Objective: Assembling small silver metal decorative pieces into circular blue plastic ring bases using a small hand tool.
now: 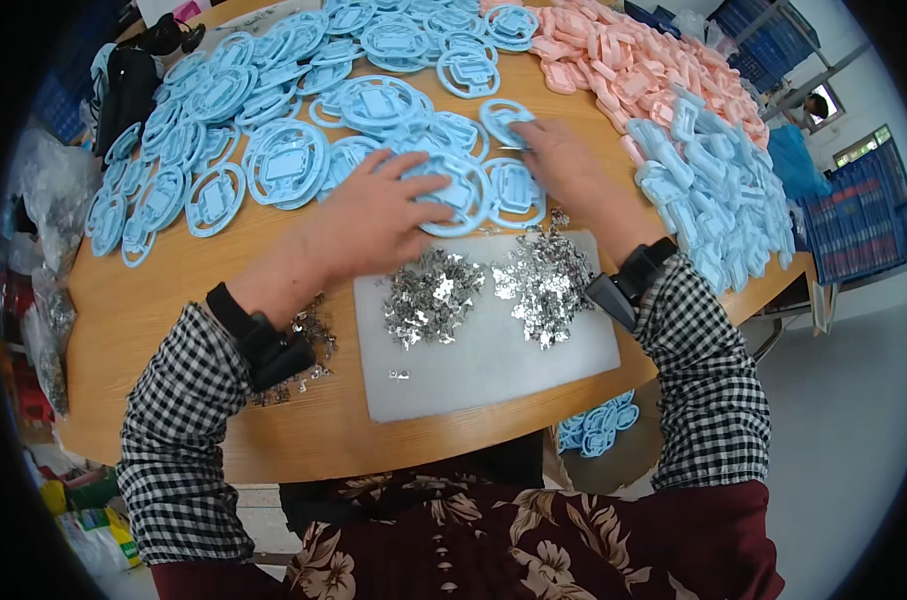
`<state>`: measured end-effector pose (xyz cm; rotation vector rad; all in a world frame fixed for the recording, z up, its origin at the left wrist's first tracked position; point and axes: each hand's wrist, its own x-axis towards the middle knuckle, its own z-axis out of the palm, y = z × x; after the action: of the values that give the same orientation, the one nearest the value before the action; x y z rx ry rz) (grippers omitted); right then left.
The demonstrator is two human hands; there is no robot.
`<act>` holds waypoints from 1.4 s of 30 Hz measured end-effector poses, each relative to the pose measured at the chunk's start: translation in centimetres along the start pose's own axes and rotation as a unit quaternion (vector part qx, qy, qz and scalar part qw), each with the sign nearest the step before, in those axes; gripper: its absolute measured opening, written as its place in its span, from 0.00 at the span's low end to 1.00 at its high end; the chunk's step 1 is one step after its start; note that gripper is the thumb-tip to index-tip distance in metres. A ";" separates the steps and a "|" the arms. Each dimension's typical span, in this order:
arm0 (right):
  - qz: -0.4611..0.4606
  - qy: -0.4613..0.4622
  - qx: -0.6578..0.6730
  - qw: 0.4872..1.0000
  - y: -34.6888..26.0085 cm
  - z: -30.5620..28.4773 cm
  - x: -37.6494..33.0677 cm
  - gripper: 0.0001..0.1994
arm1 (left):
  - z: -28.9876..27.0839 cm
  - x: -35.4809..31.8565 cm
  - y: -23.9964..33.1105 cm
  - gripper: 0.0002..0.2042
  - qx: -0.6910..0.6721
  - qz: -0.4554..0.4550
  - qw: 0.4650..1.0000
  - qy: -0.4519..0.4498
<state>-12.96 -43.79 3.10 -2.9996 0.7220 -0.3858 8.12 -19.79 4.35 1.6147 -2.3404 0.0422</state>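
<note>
Both hands work just beyond the white mat (493, 370) on the table (153, 310). The left hand (368, 222) lies flat, fingers spread, pressing a blue ring (463, 195) at the mat's far edge. The right hand (563, 165) reaches past it, fingers bent onto another blue ring (506, 120); whether it grips I cannot tell. Two heaps of metal clips (493, 290) sit on the mat. Pale blue pieces (713, 190) lie right of it, pink pieces (623, 60) farther off.
</note>
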 end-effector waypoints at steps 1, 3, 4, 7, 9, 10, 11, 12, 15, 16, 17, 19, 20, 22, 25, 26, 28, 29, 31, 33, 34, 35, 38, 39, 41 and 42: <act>-0.028 0.017 0.015 0.999 -0.9 0.2 0.4 0.19 | 0.1 -0.2 -0.9 0.19 0.006 -0.016 1.000 0.004; 0.013 -0.004 0.043 0.999 -2.3 -0.7 1.1 0.16 | -0.4 -0.5 -2.1 0.17 0.033 -0.050 0.998 -0.006; 0.033 -0.014 0.058 0.998 -2.6 -1.2 1.2 0.15 | -0.6 -0.7 -2.4 0.17 0.031 -0.069 0.997 -0.016; 0.099 0.041 0.106 0.989 -1.9 -2.7 0.8 0.12 | -1.5 -0.6 -2.4 0.16 0.017 -0.115 0.993 -0.032; 0.120 0.059 0.118 0.984 -2.3 -5.1 -0.3 0.12 | -2.1 0.0 -1.6 0.16 0.005 -0.133 0.990 -0.047; 0.131 0.068 0.123 0.981 -2.4 -6.3 -1.0 0.12 | -2.3 0.6 -1.1 0.16 -0.002 -0.142 0.988 -0.054; 0.145 0.077 0.132 0.977 -2.1 -7.2 -2.1 0.12 | -1.8 1.8 -0.7 0.17 -0.021 -0.102 0.994 -0.041; 0.156 0.084 0.143 0.974 -1.9 -7.8 -3.1 0.13 | -0.6 3.0 -0.3 0.18 -0.039 -0.065 0.997 -0.027; 0.178 0.100 0.240 0.949 -3.5 -9.9 -6.8 0.15 | 2.3 5.2 1.8 0.19 -0.037 -0.025 0.998 -0.040; 0.180 0.103 0.285 0.936 -4.3 -10.3 -8.1 0.16 | 2.9 5.3 2.3 0.20 -0.026 -0.026 0.998 -0.053; 0.174 0.123 0.301 0.929 -4.6 -10.3 -9.6 0.15 | 3.5 5.8 2.2 0.22 -0.013 -0.033 0.998 -0.054; 0.168 0.161 0.331 0.915 -4.6 -10.3 -12.7 0.15 | 2.7 6.8 2.3 0.23 0.015 -0.090 0.992 -0.085; 0.185 0.148 0.363 0.901 -5.3 -10.9 -14.3 0.16 | 2.2 7.0 2.4 0.24 0.028 -0.119 0.987 -0.103; 0.220 0.119 0.430 0.867 -6.7 -12.3 -17.3 0.19 | 1.2 6.9 2.8 0.25 0.043 -0.136 0.983 -0.120; 0.236 0.097 0.534 0.806 -7.6 -12.5 -21.0 0.16 | 1.0 6.1 2.0 0.23 0.103 -0.120 0.984 -0.085; 0.244 0.081 0.581 0.773 -8.2 -12.1 -22.0 0.14 | 0.5 5.9 2.1 0.22 0.083 -0.121 0.986 -0.076; 0.252 0.044 0.668 0.699 -10.0 -11.3 -23.5 0.11 | -0.9 5.3 2.0 0.21 0.046 -0.128 0.989 -0.056; 0.271 0.046 0.689 0.671 -11.2 -10.8 -24.1 0.10 | -0.7 4.8 2.0 0.17 -0.049 -0.122 0.990 0.044; 0.286 0.025 0.722 0.630 -13.1 -9.6 -25.4 0.10 | -2.0 4.1 4.7 0.17 -0.156 -0.134 0.978 0.037; 0.262 -0.048 0.742 0.615 -14.7 -8.6 -26.3 0.11 | -4.6 1.2 8.4 0.20 -0.264 -0.171 0.949 -0.004; 0.250 -0.082 0.739 0.620 -15.4 -8.0 -26.7 0.11 | -5.4 -0.3 10.3 0.20 -0.306 -0.193 0.930 -0.064; 0.236 -0.111 0.733 0.628 -16.1 -7.8 -26.9 0.12 | -6.0 -1.7 12.1 0.21 -0.344 -0.209 0.908 -0.119; 0.194 -0.183 0.726 0.633 -19.0 -7.0 -26.7 0.13 | -5.7 -6.9 16.4 0.19 -0.525 -0.250 0.793 -0.181; 0.180 -0.201 0.731 0.627 -19.9 -6.7 -26.5 0.14 | -5.1 -8.5 17.6 0.18 -0.549 -0.273 0.768 -0.184; 0.156 -0.233 0.731 0.622 -21.1 -5.9 -26.5 0.15 | -3.5 -11.3 18.9 0.17 -0.599 -0.311 0.722 -0.154; 0.149 -0.222 0.719 0.642 -21.8 -5.3 -26.4 0.15 | -2.1 -12.6 19.0 0.16 -0.624 -0.326 0.700 -0.121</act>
<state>-27.33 -12.25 4.03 -1.3016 0.4325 -0.0656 -4.75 -0.88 5.83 1.4628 -1.0668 -1.5817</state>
